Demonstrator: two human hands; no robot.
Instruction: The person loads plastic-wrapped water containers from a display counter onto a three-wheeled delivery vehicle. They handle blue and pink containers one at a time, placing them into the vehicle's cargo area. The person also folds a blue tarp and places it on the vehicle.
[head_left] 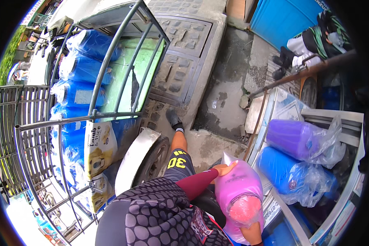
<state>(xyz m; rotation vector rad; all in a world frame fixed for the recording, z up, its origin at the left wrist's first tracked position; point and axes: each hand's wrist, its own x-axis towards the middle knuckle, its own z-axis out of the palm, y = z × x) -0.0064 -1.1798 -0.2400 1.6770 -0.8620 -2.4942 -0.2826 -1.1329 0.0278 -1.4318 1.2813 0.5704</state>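
Looks like the lifting/steadying step: left hand gripping the wrapped pink container at its far end, right hand the near end, just left of a blue drum. Next probably needs firm two-handed support.

One left hand and one right hand are counted, along with one pink drum. In the right rack, one purple drum and at least one blue drum are seen; the blue shapes lower down are too hidden to be numbered. In the left cage, at least four blue drums and two sacks are made out, with one wheel seen beside it.
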